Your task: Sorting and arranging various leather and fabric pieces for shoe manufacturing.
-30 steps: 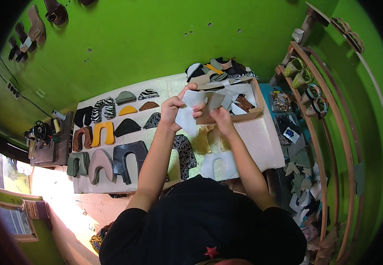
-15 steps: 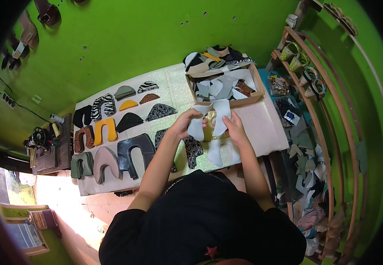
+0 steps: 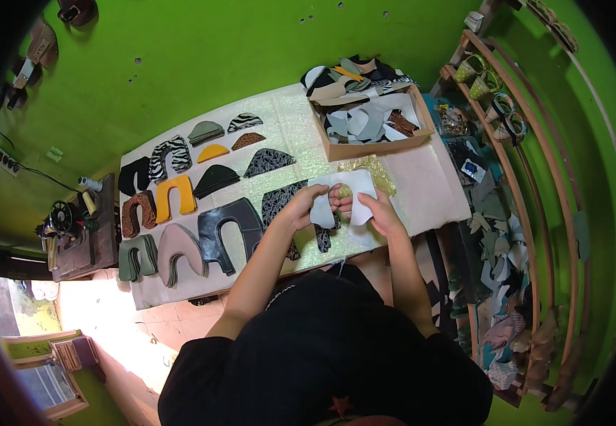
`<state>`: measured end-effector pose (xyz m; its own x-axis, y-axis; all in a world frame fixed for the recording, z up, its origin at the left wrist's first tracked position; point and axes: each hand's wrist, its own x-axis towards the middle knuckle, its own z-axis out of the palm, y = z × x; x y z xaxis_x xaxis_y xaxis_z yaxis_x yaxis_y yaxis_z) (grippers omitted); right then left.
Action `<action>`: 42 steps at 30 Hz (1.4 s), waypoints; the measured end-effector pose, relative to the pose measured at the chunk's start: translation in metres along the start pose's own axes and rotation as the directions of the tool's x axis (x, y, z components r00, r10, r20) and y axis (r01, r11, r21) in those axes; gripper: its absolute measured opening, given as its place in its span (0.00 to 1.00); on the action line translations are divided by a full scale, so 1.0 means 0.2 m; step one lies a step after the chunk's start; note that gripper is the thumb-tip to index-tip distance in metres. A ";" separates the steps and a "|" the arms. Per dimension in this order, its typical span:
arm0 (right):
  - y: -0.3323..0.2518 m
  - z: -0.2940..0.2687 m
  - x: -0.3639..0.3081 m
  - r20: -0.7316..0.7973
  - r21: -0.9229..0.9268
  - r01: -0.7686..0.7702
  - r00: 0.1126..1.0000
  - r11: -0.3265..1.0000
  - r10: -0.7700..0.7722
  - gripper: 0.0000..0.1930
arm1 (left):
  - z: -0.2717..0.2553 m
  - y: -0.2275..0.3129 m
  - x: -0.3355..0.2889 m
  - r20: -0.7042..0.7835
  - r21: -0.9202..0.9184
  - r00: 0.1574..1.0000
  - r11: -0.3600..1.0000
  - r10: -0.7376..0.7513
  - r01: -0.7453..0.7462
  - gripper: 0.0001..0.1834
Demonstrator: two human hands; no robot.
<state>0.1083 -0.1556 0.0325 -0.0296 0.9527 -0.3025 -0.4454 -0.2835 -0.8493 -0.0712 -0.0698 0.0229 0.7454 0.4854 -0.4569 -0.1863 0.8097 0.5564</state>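
Note:
A white U-shaped cut piece, leather-like, is held up over the table by both hands. My left hand pinches its left leg, thumb on top. My right hand grips the right leg, its fingertips curled through the gap in the U. Behind it a gold glittery piece lies on the table. Another white piece lies below the hands, partly covered. To the left, a black-and-grey patterned U-shaped stack is partly hidden by my left hand and forearm.
A cardboard box of offcuts stands at the back right. Stacked U-shaped pieces, including yellow ones, and half-round pieces cover the table's left part. A wooden rack with sandals rises at right; a sewing machine stands at left.
The white piece has come nearer to me and now spreads into a wider, flatter U. More of the gold piece shows behind it. The whole view has shifted slightly.

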 end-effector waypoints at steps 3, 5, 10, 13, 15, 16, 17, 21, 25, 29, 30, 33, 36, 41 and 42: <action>0.03 0.02 -0.01 0.029 0.025 0.009 1.000 1.000 -0.010 0.14 | -0.05 -0.01 -0.01 0.003 0.017 1.000 1.000 0.001 -0.001 0.16; 0.04 0.02 -0.02 -0.006 0.039 -0.015 1.000 0.999 0.015 0.14 | -0.04 -0.02 -0.01 -0.027 -0.008 1.000 1.000 -0.004 0.003 0.16; 0.06 -0.01 -0.05 -0.065 0.085 -0.040 0.997 0.996 0.045 0.14 | -0.03 -0.05 -0.01 -0.020 0.083 1.000 0.996 -0.010 0.011 0.16; 0.05 -0.09 -0.09 -0.167 0.051 -0.030 0.985 0.998 0.038 0.15 | 0.02 -0.10 0.02 -0.034 0.145 0.999 0.989 -0.009 0.014 0.15; 0.07 -0.19 -0.11 -0.204 -0.030 -0.027 0.979 0.999 0.020 0.15 | 0.06 -0.14 0.04 -0.023 0.257 1.000 0.966 -0.010 0.016 0.15; 0.08 -0.25 -0.12 -0.236 -0.112 -0.025 0.972 0.993 -0.002 0.15 | 0.06 -0.18 0.07 -0.009 0.341 1.000 0.940 -0.020 0.022 0.16; 0.17 -0.38 -0.11 -0.256 -0.237 0.045 0.961 0.970 -0.107 0.15 | 0.09 -0.21 0.09 -0.004 0.367 1.000 0.930 -0.024 0.024 0.17; 0.16 -0.47 -0.15 -0.292 -0.425 -0.048 0.952 0.904 -0.087 0.13 | 0.05 -0.38 0.20 -0.060 0.480 0.998 0.877 0.013 0.018 0.18; 0.26 -0.62 -0.12 -0.360 -0.602 -0.071 0.913 0.795 -0.191 0.11 | 0.06 -0.49 0.28 -0.099 0.595 0.992 0.804 0.078 -0.004 0.21; 0.26 -0.62 -0.09 -0.474 -0.550 -0.168 0.869 0.818 -0.140 0.12 | -0.08 -0.62 0.38 -0.119 0.780 0.939 0.615 0.324 -0.113 0.23; 0.27 -0.66 -0.09 -0.478 -0.547 -0.170 0.867 0.820 -0.139 0.12 | -0.06 -0.62 0.38 -0.132 0.778 0.938 0.620 0.321 -0.103 0.22; 0.33 -0.74 -0.06 -0.480 -0.677 -0.184 0.844 0.713 -0.239 0.12 | 0.00 -0.61 0.36 -0.155 0.836 0.930 0.546 0.334 -0.057 0.22; 0.38 -0.77 -0.04 -0.490 -0.721 -0.210 0.829 0.661 -0.271 0.13 | 0.03 -0.63 0.36 -0.162 0.939 0.886 0.345 0.434 0.003 0.22; 0.43 -0.80 -0.03 -0.503 -0.748 -0.196 0.790 0.634 -0.349 0.11 | 0.12 -0.62 0.33 -0.160 0.971 0.824 0.239 0.544 0.031 0.22; 0.43 -0.80 -0.02 -0.502 -0.747 -0.196 0.793 0.635 -0.346 0.11 | 0.15 -0.60 0.31 -0.169 0.970 0.831 0.240 0.529 0.044 0.24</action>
<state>0.2132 -0.2021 -0.1082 0.5795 0.7985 -0.1628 0.3918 -0.4482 -0.8035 0.0161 -0.1462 -0.0513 0.4132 0.8879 -0.2025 0.6085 -0.1037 0.7868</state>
